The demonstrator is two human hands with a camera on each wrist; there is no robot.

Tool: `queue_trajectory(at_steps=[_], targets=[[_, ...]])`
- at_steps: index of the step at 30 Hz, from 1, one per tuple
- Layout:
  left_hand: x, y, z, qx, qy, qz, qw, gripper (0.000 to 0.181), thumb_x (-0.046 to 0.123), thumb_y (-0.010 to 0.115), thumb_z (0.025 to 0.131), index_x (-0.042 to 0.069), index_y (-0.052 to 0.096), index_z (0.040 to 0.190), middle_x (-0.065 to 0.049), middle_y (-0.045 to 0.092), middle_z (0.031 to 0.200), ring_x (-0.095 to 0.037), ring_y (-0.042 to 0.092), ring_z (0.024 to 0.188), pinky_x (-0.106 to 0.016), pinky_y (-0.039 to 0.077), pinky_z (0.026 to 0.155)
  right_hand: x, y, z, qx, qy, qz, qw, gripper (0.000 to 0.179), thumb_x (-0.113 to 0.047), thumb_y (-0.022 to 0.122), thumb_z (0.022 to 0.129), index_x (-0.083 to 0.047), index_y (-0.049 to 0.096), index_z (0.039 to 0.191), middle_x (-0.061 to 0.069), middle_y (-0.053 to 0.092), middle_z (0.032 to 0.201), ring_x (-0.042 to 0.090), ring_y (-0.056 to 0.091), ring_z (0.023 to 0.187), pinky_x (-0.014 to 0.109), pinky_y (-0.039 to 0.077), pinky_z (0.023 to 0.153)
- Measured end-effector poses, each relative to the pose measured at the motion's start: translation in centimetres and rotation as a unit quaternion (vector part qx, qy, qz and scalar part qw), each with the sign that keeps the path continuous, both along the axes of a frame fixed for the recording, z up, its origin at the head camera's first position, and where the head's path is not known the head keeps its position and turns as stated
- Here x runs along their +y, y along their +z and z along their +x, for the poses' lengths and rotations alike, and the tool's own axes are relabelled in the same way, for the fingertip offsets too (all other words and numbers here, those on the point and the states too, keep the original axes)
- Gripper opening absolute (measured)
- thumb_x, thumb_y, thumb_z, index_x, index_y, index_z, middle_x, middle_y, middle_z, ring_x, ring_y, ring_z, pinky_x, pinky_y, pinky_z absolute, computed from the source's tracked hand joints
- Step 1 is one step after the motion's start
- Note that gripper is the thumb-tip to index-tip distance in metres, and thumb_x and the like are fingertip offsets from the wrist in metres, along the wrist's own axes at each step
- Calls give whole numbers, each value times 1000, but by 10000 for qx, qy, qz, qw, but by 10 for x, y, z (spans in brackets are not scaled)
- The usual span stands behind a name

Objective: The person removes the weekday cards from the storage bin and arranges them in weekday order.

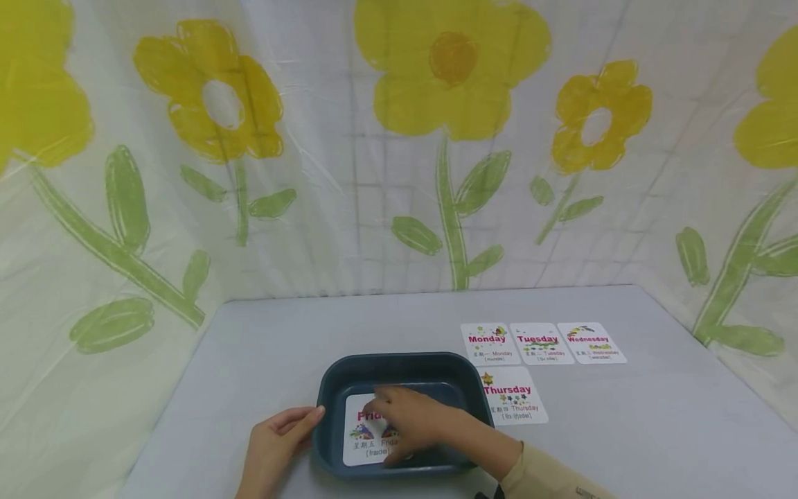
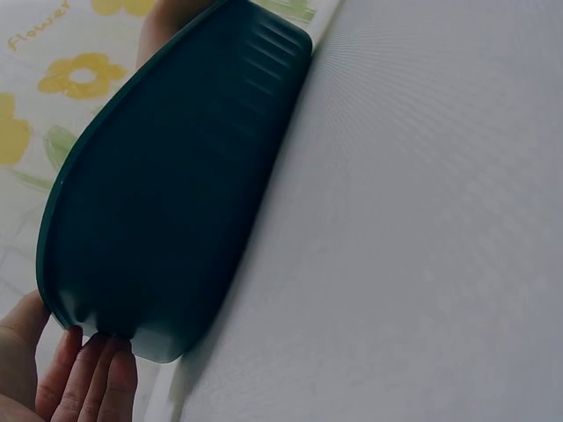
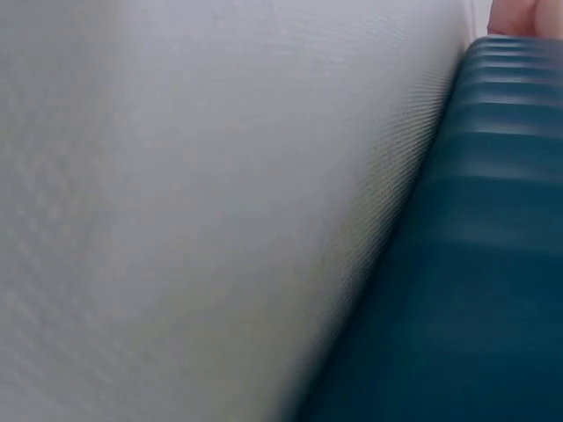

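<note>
In the head view, a dark blue-green plastic basin sits near the front of the table. My left hand holds its left rim, thumb at the top edge; in the left wrist view the left-hand fingers lie against the outer wall. A white Friday card lies inside the basin, toward the left. Over this card is my right hand, reaching in from the right with fingers and thumb spread apart. It covers the card's right part, so contact there is hidden. The right wrist view shows mostly the basin's ribbed wall.
Behind and right of the basin, Monday, Tuesday and Wednesday cards lie in a row. A Thursday card lies below Monday, partly hidden by the basin. A flowered curtain hangs behind the grey-white table.
</note>
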State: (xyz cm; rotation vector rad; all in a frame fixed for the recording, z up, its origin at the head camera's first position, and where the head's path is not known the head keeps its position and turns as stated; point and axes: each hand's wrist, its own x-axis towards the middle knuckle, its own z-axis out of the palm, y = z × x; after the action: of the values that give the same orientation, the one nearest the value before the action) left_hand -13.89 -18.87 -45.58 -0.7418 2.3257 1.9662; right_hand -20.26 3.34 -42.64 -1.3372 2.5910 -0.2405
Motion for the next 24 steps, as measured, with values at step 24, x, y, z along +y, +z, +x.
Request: queue_trajectory(at_steps=[24], targets=[[-1, -1, -1, 18, -2, -98, 10000, 69, 54, 75, 67, -2, 65, 106, -11, 71, 94, -16, 67, 82, -32, 56, 73, -3, -2, -4, 21, 130, -277, 9995, 69, -46, 79, 67, -26, 51, 126, 6, 48, 133, 22, 45, 123, 40, 42, 99]])
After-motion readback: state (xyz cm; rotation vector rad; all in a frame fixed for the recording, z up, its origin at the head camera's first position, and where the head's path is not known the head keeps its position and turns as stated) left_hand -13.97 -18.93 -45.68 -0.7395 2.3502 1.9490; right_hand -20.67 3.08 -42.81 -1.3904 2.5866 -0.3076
